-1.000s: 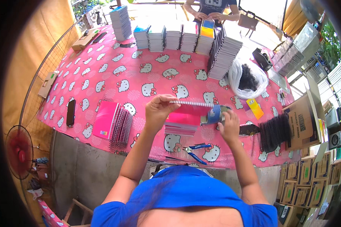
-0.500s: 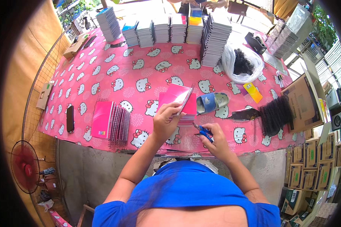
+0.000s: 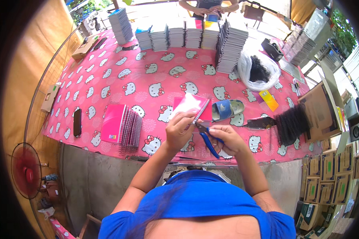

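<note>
My left hand is closed on a pink spiral notebook, which it holds tilted over a pile of pink notebooks near the table's front edge. In my right hand is a pair of blue-handled pliers. Their dark jaws are at the lower end of the notebook's coil, close to my left fingertips. Whether the jaws touch the wire is too small to tell. Just right of the pile lies a blue slipper.
Pink spiral notebooks are stacked at left, beside a black phone. Tall notebook stacks line the far side, where another person's hands show. To the right are a white bag of black scraps, black coils and a cardboard box.
My right hand has brought the pliers up and left, from beside the pile to the coil's lower end. The view has shifted slightly. My left hand still holds the notebook.
</note>
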{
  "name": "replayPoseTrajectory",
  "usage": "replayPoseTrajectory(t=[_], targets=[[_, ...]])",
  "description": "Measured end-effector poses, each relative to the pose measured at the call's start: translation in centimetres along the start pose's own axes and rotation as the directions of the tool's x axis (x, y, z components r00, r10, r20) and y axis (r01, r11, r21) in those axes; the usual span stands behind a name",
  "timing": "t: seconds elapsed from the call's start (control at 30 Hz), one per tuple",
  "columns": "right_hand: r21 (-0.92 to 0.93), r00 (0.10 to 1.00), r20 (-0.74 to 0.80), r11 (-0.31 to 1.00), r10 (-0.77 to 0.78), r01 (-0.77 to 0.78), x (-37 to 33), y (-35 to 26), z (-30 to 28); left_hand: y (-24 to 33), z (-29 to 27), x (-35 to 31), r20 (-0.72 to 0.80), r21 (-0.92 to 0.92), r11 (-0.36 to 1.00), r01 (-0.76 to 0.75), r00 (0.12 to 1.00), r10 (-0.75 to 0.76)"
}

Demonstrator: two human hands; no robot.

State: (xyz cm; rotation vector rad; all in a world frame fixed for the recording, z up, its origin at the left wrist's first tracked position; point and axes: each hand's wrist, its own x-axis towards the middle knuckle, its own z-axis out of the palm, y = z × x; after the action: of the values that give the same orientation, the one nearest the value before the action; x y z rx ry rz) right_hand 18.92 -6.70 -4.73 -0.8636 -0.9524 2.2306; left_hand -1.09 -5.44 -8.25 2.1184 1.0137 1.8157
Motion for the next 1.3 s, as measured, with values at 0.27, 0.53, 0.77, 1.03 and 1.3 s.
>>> replayPoseTrajectory(t=[0.27,0.53,0.77,1.03,1.3], targets=[[-0.983,0.867,-0.182,0.053,-0.464,-0.178,-1.3,8.4,-5.9,2.8,-11.9,5.9,-0.161,0.381,0.922,0.069,0.987,-0.008],[-0.885,0.469,-0.332,0.097,-0.819,-0.456,-3.1,3.6,-18.7,-1.8,-24.0,8.7,0.444,0.704,0.697,-0.134,0.849,-0.286],[-0.580,0.190,-0.588,0.246,-0.786,-0.776,-7.2,3.8,-26.5,-6.8,-20.6,4.7,0.415,0.757,0.611,0.231,0.551,-0.724],[-0.827,0.327,-0.333,0.107,-0.885,-0.552,-9.7,2.2,-26.7,0.5,-11.9,9.5,0.347,0.470,0.859,0.205,0.851,-0.393],[-0.987,0.595,-0.117,0.160,-0.795,0.020,-0.9,-0.4,-12.7,-8.4,3.3,8.0,0.630,0.485,0.787,0.380,0.472,-0.616]])
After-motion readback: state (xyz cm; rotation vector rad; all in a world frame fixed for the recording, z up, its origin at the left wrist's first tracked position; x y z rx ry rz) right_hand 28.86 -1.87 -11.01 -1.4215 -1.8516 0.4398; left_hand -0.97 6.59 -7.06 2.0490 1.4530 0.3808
